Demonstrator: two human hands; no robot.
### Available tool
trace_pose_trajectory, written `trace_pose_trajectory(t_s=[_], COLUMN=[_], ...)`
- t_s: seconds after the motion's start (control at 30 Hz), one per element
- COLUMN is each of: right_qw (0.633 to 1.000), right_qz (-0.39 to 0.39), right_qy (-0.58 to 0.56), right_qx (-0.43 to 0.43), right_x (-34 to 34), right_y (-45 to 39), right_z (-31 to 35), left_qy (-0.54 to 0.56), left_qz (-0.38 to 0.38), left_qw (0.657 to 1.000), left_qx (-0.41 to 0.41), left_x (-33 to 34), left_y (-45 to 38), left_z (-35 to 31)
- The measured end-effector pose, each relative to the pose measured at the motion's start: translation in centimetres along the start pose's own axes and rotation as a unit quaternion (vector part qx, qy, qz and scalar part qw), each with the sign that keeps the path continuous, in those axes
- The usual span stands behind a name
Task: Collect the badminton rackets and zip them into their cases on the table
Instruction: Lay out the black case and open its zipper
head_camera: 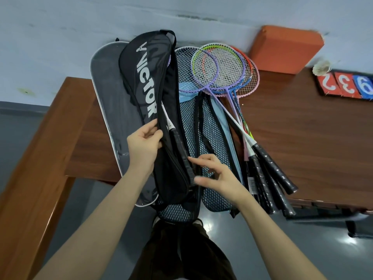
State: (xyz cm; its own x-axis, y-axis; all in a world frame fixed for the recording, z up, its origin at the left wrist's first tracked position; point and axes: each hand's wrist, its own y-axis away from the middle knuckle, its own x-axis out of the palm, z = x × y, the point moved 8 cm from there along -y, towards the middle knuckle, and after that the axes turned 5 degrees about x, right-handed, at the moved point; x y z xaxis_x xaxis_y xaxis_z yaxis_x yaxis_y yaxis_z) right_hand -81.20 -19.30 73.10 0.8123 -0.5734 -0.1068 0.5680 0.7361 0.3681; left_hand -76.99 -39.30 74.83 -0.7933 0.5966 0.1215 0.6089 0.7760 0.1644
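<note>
Fingers (150, 131) gripping black case (145, 81), right fingers (203, 158) loosely spread, wooden table (302, 138), grey floor (302, 249)

Black fabric racket case (153, 81) with white VICTOR lettering; grey oval case (109, 91) edged in white beneath; light blue cases (214, 126) covered in black honeycomb mesh. Purple-framed racket (196, 69), lime-and-lilac racket (222, 65), pink-framed racket (255, 81), all white-strung, black-wrapped handles (272, 168). Reddish-brown wooden table (302, 138); orange block (284, 49); red and blue number cards (347, 83) with white digits.

Cases (145, 93) lay at the left of the table (302, 138), loose rackets (226, 77) fanned right, a block (284, 49) behind them.
</note>
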Motion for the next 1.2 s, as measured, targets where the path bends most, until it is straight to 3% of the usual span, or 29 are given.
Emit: trace_pose_trajectory(t_s=[0.17, 0.27, 0.43, 0.6, 0.73, 0.83, 0.97, 1.07, 1.2], right_qw=[0.996, 0.977, 0.958, 0.964, 0.977, 0.988, 0.990, 0.985, 0.980], right_qz=[-0.011, 0.025, 0.055, 0.056, -0.014, -0.045, -0.055, -0.063, -0.109], right_qy=[-0.072, -0.176, -0.251, -0.211, -0.162, -0.085, 0.021, 0.084, 0.142], right_qx=[0.045, 0.113, 0.128, 0.152, 0.136, 0.124, 0.126, 0.137, 0.086], right_x=[-0.7, 0.0, 0.3, 0.6, -1.3, -3.1, -4.8, -6.3, -6.0], right_y=[-1.0, -1.8, -2.6, -3.1, -2.7, -2.0, -1.6, -2.5, -6.1], right_z=[-1.3, -2.3, -1.6, -2.2, -2.7, -2.8, -3.4, -3.6, -1.8], left_qy=[0.044, 0.047, -0.040, -0.088, -0.138, -0.258, -0.436, -0.477, -0.486], left_qz=[0.002, -0.001, 0.007, 0.021, 0.066, 0.117, 0.193, 0.168, 0.145], left_qw=[0.999, 0.999, 0.999, 0.996, 0.988, 0.954, 0.862, 0.852, 0.853], left_qx=[-0.025, -0.021, -0.004, -0.001, 0.010, 0.102, 0.170, 0.138, 0.122], left_x=[0.7, 0.7, 0.3, 0.9, 3.0, 5.4, 7.7, 6.7, 5.5], left_y=[0.4, 0.3, 0.8, 1.3, 1.5, 1.6, 1.9, 1.0, -1.6], left_z=[-0.1, -0.3, 0.5, 1.6, 2.5, 2.6, 5.1, 5.9, 4.8])
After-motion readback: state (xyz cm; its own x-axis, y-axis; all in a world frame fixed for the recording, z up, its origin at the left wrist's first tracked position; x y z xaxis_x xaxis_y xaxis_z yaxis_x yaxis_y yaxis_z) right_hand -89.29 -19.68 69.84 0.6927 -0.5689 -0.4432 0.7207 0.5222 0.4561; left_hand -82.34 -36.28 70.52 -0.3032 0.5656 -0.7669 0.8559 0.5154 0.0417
